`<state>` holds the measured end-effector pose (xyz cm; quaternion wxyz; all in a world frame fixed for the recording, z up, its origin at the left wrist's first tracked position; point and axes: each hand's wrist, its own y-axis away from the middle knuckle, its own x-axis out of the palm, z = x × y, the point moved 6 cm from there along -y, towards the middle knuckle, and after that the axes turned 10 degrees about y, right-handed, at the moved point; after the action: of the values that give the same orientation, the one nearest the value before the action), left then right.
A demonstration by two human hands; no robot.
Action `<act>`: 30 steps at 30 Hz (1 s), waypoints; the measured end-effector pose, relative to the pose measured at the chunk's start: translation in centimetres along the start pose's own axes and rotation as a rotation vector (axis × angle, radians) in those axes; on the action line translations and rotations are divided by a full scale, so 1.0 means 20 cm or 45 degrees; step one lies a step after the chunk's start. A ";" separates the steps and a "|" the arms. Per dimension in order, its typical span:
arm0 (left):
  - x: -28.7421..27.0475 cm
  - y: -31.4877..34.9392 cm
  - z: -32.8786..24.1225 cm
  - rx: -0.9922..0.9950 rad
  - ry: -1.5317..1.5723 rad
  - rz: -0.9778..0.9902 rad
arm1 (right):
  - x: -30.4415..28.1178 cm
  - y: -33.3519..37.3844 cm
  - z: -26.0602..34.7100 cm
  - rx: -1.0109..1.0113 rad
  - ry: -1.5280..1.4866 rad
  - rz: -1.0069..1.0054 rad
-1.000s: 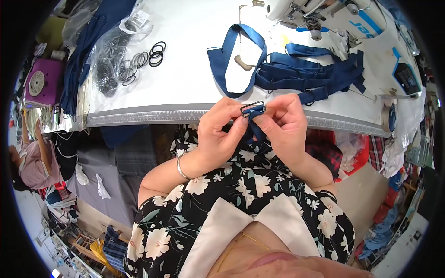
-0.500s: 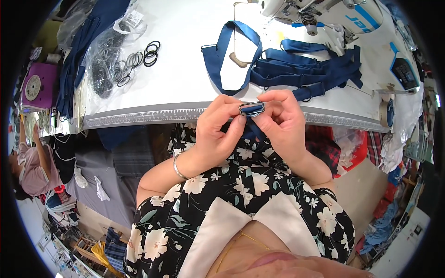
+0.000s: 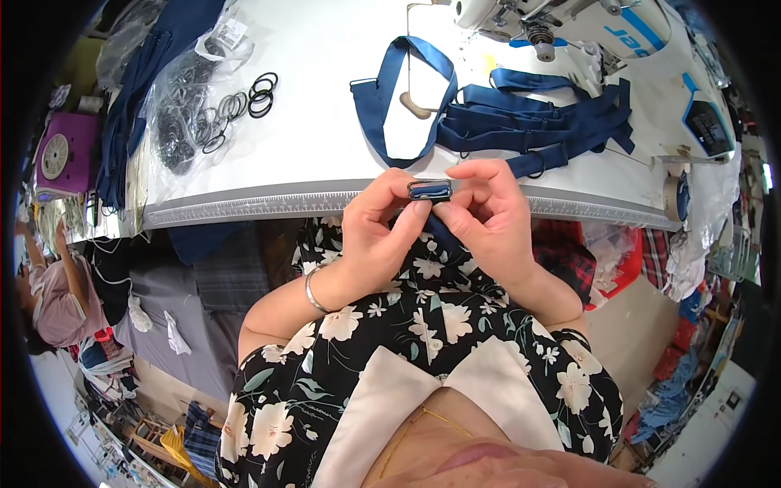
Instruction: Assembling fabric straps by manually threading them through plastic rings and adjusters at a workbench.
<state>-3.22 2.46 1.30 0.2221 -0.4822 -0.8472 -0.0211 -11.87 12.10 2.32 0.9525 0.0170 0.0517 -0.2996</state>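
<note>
A dark metal strap slider (image 3: 429, 189) is pinched between thumb and fingertips of my left hand (image 3: 376, 218), just in front of the table edge. Navy fabric shows through its opening, and the rest of this navy strap (image 3: 440, 233) hangs below toward my lap. My right hand (image 3: 494, 213) is at the slider's right side, thumb against the strap and index finger lifted; its other fingers are curled. Beyond my hands, a navy strap loop (image 3: 384, 135) lies on the white table beside a pile of navy straps (image 3: 529, 122).
A ruler strip (image 3: 268, 208) runs along the table's front edge. Black rings (image 3: 261, 94) lie by a clear plastic bag (image 3: 172, 122). A sewing machine (image 3: 561, 24) stands at the back right. At far left are a purple box (image 3: 67, 153) and another person (image 3: 69, 297).
The slider has shifted slightly left and turned between my fingers. My right fingertips have drawn away from its right end.
</note>
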 end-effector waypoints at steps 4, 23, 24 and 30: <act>-0.02 0.01 0.01 0.002 -0.016 -0.040 | 0.00 0.00 0.00 -0.015 -0.116 -0.068; 0.08 0.04 0.15 0.028 -0.006 0.383 | -0.07 -0.08 0.09 -0.051 -0.479 -0.112; 0.11 0.06 0.18 -0.136 0.206 0.428 | -0.09 -0.11 0.10 -0.087 -0.479 -0.234; 0.14 0.13 0.26 -0.605 0.590 0.503 | -0.27 -0.25 0.25 -0.175 -0.625 -0.456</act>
<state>-4.18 7.42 -2.77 0.2896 -0.6567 -0.6367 -0.2819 -18.64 10.68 7.86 0.8675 -0.1297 -0.1576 -0.4537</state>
